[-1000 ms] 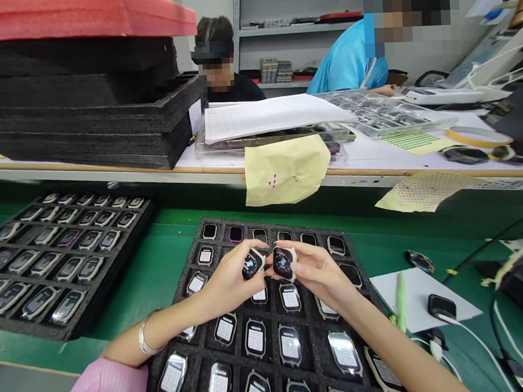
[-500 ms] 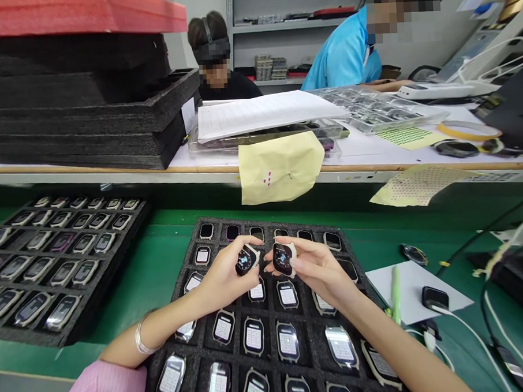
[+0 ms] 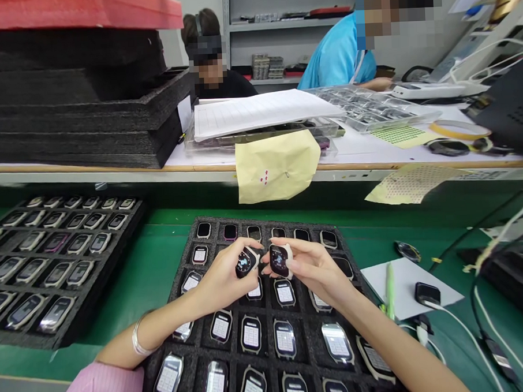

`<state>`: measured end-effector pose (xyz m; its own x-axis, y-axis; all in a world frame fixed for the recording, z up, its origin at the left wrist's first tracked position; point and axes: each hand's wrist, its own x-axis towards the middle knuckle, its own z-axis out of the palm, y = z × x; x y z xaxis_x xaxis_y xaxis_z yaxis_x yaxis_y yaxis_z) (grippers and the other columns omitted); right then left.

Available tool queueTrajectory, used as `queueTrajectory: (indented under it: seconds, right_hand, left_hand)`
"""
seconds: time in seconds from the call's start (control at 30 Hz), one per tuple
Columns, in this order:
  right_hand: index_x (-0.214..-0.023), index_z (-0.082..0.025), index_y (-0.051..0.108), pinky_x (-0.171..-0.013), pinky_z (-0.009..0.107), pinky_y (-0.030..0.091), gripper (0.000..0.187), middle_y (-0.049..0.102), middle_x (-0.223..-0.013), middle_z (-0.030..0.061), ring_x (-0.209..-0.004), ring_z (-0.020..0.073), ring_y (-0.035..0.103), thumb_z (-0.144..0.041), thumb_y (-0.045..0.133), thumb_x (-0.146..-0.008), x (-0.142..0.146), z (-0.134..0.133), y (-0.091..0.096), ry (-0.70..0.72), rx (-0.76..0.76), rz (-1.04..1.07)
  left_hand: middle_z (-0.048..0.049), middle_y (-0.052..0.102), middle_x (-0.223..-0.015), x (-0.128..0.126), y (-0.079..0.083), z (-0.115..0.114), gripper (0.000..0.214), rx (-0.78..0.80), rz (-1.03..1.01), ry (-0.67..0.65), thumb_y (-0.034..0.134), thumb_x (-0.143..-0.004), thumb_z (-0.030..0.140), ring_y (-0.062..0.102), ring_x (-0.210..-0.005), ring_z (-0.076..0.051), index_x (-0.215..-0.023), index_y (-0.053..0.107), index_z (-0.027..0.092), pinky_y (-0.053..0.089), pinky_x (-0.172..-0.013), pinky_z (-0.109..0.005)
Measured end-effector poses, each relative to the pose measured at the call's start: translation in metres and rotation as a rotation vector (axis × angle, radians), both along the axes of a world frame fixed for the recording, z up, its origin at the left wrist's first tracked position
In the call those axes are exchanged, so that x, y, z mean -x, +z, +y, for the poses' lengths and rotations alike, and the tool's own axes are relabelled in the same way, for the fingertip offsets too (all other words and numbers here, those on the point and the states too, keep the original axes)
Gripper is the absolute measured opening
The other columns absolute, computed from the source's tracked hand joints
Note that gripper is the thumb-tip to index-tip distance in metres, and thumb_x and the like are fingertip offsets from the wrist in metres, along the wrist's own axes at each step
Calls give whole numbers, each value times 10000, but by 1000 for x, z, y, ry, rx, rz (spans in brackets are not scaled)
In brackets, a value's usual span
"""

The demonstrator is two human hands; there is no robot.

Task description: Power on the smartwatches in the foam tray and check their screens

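Note:
My left hand is closed around a smartwatch case without a strap, its dark round dial lit. Between the thumb and fingers of my right hand is a second smartwatch, also strapless, with a similar lit face and a pale frame. Both watches are held up side by side, slightly apart, with their screens towards me. Below them lies a black foam tray of square pockets. Many pockets hold watch cases, several with white lit screens, such as the watch below my hands.
Another watch-filled foam tray lies left on the green bench. Black foam trays are stacked on the shelf above. A green pen, white paper and cabled charger lie right. Two people sit beyond the shelf.
The view has shifted slightly, so most things sit a little further left. Both hands keep their watches in nearly the same pose, the two watches slightly closer together.

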<state>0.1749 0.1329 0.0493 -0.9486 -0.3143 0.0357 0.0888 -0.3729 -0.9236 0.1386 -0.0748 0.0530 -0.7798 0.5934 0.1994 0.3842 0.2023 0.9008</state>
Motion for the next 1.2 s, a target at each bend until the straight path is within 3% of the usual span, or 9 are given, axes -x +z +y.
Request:
queueTrajectory:
  seconds: [0.3,0.83,0.93,1.03,1.1,1.2]
  right_hand:
    - [-1156,-219,693,-849,418,548,373,737,-1012,106,-906,278,710,-266,768,-794,-1,0,-1,-56,-23,-23]
    - [-1189,-221,667,-838,381,558,351,733,-1031,95,-912,257,711,-252,725,-844,-4,-1,6,11,-8,1]
    - [-1255,-218,614,-895,415,539,377,709,-1103,106,-1026,267,674,-256,678,-885,-3,-3,7,5,0,-51]
    - [-1270,-204,588,-964,470,495,370,674,-1184,119,-1102,286,636,-264,641,-909,0,-5,5,14,24,-101]
    - [-1258,-198,586,-983,493,476,359,657,-1214,123,-1079,292,649,-267,636,-909,1,-5,3,13,34,-120]
    - [-1272,-188,567,-978,515,475,392,664,-1196,130,-1068,301,653,-261,646,-895,2,-4,-1,-24,38,-136]
  left_hand:
    - [-43,627,-1031,1,-4,1,320,-16,22,12,532,-825,138,589,-902,-169,-1139,493,184,451,-822,-266]
    - [-60,597,-1088,1,-1,-1,354,-18,0,45,548,-816,124,569,-966,-193,-1161,501,191,468,-873,-321]
    - [-72,581,-1098,2,-3,-1,499,-87,-156,37,613,-821,212,582,-963,-212,-1285,429,207,520,-784,-318]
    - [-62,578,-1036,6,-5,-2,549,-247,-386,-4,635,-808,235,615,-808,-180,-1308,411,209,536,-606,-269]
    - [-48,581,-1002,9,-4,-5,461,-335,-484,-8,614,-802,196,617,-732,-148,-1240,471,193,548,-614,-274]
    - [-55,602,-1015,12,0,-9,379,-409,-606,-5,580,-793,154,635,-815,-168,-1166,516,179,563,-713,-312]
